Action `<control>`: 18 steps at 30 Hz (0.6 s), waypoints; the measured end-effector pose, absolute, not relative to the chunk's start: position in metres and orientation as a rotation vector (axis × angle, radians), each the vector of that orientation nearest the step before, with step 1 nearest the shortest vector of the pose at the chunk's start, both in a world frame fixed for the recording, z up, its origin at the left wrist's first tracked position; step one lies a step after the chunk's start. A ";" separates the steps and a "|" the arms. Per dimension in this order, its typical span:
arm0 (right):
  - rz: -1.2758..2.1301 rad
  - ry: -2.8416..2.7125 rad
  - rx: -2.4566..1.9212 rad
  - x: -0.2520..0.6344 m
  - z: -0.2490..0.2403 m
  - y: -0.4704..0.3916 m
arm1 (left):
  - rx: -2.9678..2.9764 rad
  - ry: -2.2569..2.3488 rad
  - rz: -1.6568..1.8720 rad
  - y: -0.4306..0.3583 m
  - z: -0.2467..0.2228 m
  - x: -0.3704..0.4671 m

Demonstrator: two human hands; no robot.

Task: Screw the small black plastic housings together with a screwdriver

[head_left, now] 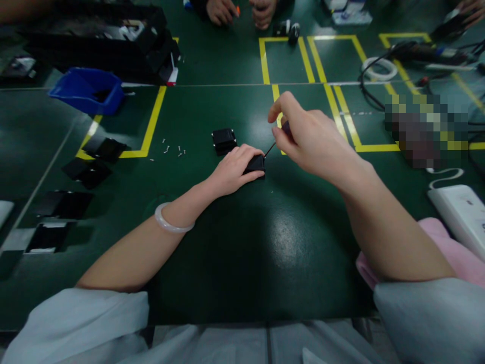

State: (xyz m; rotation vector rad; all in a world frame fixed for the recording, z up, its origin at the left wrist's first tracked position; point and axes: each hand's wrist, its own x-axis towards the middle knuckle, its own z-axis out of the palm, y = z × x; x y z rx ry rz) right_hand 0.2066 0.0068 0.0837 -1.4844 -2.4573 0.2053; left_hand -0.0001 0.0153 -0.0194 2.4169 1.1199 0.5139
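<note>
My left hand point(238, 171) is closed around a small black box-shaped part point(256, 164), pressing it to the green table. In my right hand point(303, 132) is a screwdriver point(270, 148), its dark handle mostly hidden by my fingers. The thin shaft slants down to the left, and its tip meets the right end of the black part. Just behind my left hand sits a similar black part point(224, 139) with small shiny spots at its corners. Several tiny screws point(179, 148) lie loose to the left.
More black parts point(58, 204) are spread along the left. A blue bin point(89, 90) and a black crate point(102, 43) stand at the back left. Cables point(366, 91), a white power strip point(460, 215) and pink cloth point(435, 242) are on the right. Another person's hands point(242, 11) show across the table.
</note>
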 end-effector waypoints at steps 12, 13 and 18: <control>0.214 -2.453 -1.477 0.206 0.084 0.007 | 2.413 1.127 0.500 0.016 -0.019 0.000; 0.219 -2.450 -1.468 0.206 0.084 0.007 | 2.414 1.128 0.501 0.016 -0.020 0.000; 0.215 -2.453 -1.465 0.207 0.082 0.008 | 2.422 1.117 0.511 0.016 -0.020 0.000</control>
